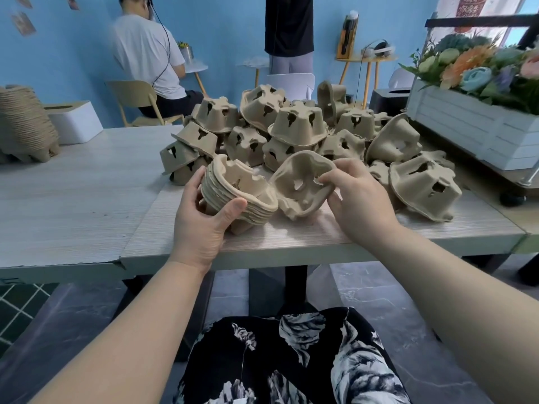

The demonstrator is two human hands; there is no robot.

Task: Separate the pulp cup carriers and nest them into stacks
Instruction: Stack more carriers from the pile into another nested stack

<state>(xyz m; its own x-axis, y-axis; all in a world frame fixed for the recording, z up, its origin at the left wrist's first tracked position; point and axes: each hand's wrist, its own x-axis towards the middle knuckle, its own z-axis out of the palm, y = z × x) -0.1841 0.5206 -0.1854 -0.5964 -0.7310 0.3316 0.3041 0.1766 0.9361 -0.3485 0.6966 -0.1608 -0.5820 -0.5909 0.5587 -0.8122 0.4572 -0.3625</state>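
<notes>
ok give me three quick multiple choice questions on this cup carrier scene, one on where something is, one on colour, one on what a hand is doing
1. Where is the tall finished stack of carriers?
A. far left of the table
B. on the floor
C. in the flower box

2. What colour is the wall?
A. yellow
B. blue
C. white

3. What is the left hand doing?
A. lying flat on the table
B. hanging empty
C. gripping a small nested stack

Answers: 1 A, it stands at the table's left end beside a white box. 2 B, blue behind the seated person. 3 C, thumb and fingers wrap the stack, while the right hand holds a single carrier.
</notes>
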